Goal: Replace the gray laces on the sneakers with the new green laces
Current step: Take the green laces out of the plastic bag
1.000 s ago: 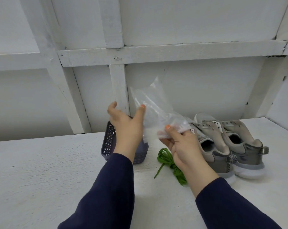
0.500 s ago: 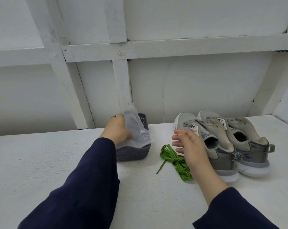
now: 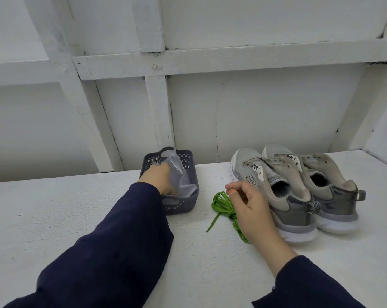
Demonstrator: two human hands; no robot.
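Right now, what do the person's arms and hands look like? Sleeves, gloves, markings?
Dark navy long sleeves, left sleeve and right sleeve, ending at the wrists. Left hand and right hand are bare: no gloves, rings or watch in view. An orange-painted nail shows on the right hand.

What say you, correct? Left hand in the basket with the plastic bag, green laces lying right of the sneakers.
Wrong side: head view shows the green laces left of the sneakers, between them and the basket. The left hand is in the basket with the plastic bag.
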